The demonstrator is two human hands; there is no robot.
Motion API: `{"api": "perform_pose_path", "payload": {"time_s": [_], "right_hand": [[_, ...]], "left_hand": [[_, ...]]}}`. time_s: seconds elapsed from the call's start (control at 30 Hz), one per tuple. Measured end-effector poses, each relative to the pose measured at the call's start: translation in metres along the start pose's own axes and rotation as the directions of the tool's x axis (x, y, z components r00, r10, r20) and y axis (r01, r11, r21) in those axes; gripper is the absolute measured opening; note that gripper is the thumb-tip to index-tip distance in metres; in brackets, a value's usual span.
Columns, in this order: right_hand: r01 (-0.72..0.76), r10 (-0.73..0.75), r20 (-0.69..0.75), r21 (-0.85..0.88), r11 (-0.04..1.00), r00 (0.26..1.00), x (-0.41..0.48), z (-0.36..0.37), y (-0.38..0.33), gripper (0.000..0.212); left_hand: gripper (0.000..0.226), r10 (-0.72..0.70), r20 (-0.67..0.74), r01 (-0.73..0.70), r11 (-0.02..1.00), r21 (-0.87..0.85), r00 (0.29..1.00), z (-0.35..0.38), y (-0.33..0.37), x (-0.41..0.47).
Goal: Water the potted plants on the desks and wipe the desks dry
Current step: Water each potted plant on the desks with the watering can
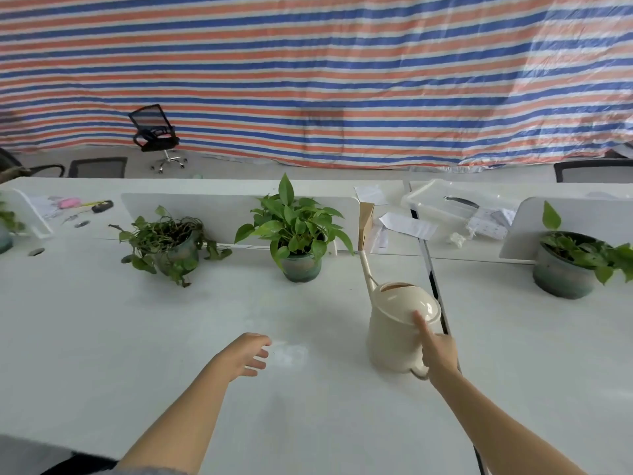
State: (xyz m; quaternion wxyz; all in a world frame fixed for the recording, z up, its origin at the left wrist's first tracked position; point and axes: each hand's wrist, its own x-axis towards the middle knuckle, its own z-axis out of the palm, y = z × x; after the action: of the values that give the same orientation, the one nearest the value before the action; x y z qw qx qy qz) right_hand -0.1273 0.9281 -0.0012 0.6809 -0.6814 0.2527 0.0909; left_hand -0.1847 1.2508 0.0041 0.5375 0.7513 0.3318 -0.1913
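**Four pots, one can, two hands**

While our right hand (440, 351) gripped the handle of the cream watering can (397, 332), its thumb laid up against the lid, the can stood upright on the white desk (171, 337), close to that desk's right edge. Its long spout pointed away from us toward the low divider panel (222, 214). Our left hand (248, 353) hovered over the bare desktop, fingers loosely spread and curled, holding nothing.

We counted four potted plants. Two stood on our desk just before the divider: a straggling one (168, 243) to the left, its stems spilling over the rim, and an upright leafy one (296, 234) near the middle. A third pot (565, 269) sat on the neighbouring desk (513, 337) to the right, well apart from the can. A fourth (7, 231) showed only partly at the far left edge of the view.

A dark seam (438, 286) ran between the two desks, just beside the can. A pale smudge (291, 353) marked the surface just right of our left hand; we could not tell whether it was wet. The near half of our desk lay open between the hands and the pots. Behind the divider we saw loose papers (407, 226), a cardboard box (365, 221) and a clear plastic bin (445, 200). One office chair (156, 135) stood alone before the striped tarp (308, 63).
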Motion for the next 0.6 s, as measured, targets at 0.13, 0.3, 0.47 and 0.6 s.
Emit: {"api": "perform_pose_path", "payload": {"time_s": [0.13, 0.3, 0.47, 0.6], "right_hand": [[0.112, -0.108, 0.038, -0.132, 0.985, 0.993, -0.013, -0.002, 0.010, 0.058], [0.174, -0.135, 0.227, -0.164, 0.971, 0.965, -0.035, 0.020, 0.017, 0.051], [0.251, -0.165, 0.410, -0.165, 0.954, 0.897, -0.071, 0.070, 0.000, 0.051], [0.301, -0.191, 0.534, -0.126, 0.945, 0.824, -0.112, 0.115, -0.010, 0.057]], "left_hand": [[0.028, -0.014, -0.031, 0.012, 0.998, -0.056, 0.999, 0.003, -0.015, -0.010], [0.033, 0.002, -0.077, -0.017, 0.979, -0.201, 0.997, 0.005, -0.031, -0.024], [0.034, 0.024, -0.160, -0.078, 0.936, -0.342, 0.987, -0.020, -0.047, -0.045], [0.033, 0.038, -0.227, -0.134, 0.894, -0.427, 0.973, -0.059, -0.069, -0.060]]}}
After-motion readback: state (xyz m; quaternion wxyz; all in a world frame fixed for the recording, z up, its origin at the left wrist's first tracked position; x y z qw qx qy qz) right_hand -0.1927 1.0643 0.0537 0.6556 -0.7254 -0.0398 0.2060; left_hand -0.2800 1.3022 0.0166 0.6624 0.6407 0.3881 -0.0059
